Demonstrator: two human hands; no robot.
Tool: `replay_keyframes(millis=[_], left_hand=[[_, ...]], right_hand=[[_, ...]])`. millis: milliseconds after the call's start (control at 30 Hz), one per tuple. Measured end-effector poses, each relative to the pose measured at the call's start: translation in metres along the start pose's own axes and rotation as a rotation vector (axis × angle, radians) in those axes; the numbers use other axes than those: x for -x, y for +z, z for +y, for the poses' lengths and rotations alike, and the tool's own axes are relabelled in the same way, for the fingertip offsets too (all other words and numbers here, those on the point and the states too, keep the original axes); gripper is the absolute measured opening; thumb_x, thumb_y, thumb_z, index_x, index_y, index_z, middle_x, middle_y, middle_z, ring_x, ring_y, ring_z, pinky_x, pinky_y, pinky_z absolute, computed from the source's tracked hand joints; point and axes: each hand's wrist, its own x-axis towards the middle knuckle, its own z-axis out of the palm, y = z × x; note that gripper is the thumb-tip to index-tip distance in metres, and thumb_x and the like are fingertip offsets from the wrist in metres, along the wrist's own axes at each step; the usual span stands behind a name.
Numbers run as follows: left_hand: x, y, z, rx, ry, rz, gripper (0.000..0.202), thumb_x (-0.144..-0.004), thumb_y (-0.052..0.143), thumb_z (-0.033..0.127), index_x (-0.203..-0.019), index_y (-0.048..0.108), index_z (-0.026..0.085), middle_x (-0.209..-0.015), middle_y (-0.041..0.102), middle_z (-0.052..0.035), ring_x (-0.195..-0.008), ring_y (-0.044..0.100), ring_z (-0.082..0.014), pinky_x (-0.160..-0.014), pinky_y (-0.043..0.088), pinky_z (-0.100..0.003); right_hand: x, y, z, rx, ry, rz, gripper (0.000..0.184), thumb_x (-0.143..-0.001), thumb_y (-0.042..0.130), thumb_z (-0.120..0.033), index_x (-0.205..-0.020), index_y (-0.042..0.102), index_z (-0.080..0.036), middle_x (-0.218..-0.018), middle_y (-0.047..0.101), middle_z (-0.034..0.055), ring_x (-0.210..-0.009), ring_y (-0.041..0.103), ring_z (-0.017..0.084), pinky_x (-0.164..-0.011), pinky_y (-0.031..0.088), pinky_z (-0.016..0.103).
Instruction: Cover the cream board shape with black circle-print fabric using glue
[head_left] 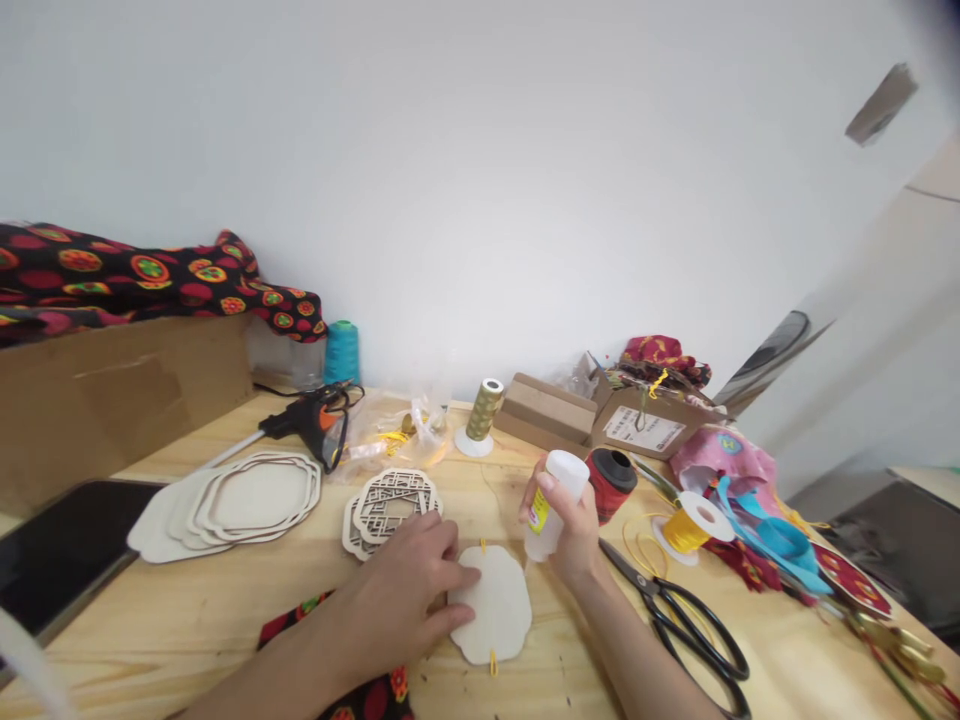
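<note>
A pale scalloped wooden plaque lies flat on the table, with a small yellow cord loop at its top and another at its bottom. My left hand rests at its left edge, fingertips pressing on its face. My right hand is wrapped round a white glue bottle with a yellow label, tilted nozzle down at the plaque's upper right edge. Openwork lattice wooden panels are stacked just beyond my left hand. Dark floral fabric lies partly under my left forearm.
Black-handled scissors and a yellow cord spool lie to the right, near a red thread spool. Thin wooden blanks and a black phone-like slab are left. Behind stand a glue gun and cardboard boxes.
</note>
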Motion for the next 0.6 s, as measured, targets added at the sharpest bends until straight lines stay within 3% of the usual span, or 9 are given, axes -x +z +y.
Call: replay_keyframes(millis=[200,400,500,600], left_hand=[[-0.001,0.005,-0.004,-0.007,0.031,0.034,0.011,-0.075,0.054,0.033,-0.08,0.062,0.026,-0.079,0.049,-0.0004,-0.08,0.043,-0.0184,-0.07,0.032,-0.032],[-0.001,0.012,-0.007,-0.011,0.043,0.067,0.01,-0.075,0.055,0.033,-0.076,0.061,0.024,-0.077,0.048,0.0003,-0.079,0.043,-0.0179,-0.068,0.031,-0.032],[-0.001,0.009,-0.006,0.0,0.047,0.074,0.011,-0.075,0.055,0.032,-0.073,0.061,0.023,-0.078,0.048,0.0001,-0.079,0.043,-0.0177,-0.068,0.031,-0.031],[0.001,0.007,-0.005,0.021,0.051,0.072,0.009,-0.073,0.057,0.032,-0.074,0.061,0.023,-0.079,0.048,0.0001,-0.08,0.042,-0.0179,-0.069,0.031,-0.032]], right_hand=[[0.001,0.001,0.001,-0.021,-0.001,-0.018,0.019,-0.069,0.06,-0.031,-0.065,0.049,-0.017,-0.045,0.05,-0.0049,-0.038,0.045,0.009,-0.037,0.032,0.02],[0.01,0.001,-0.012,-0.088,0.113,-0.095,0.016,-0.07,0.057,-0.029,-0.064,0.05,-0.016,-0.045,0.049,-0.0042,-0.036,0.043,0.008,-0.034,0.031,0.019],[0.013,-0.003,-0.023,-0.202,0.098,-0.02,0.013,-0.071,0.055,-0.029,-0.069,0.051,-0.017,-0.051,0.05,-0.0042,-0.039,0.044,0.008,-0.037,0.033,0.019],[0.014,-0.008,-0.025,-0.191,-0.016,0.075,0.011,-0.073,0.054,-0.028,-0.071,0.051,-0.018,-0.053,0.052,-0.0041,-0.043,0.048,0.009,-0.043,0.037,0.022]])
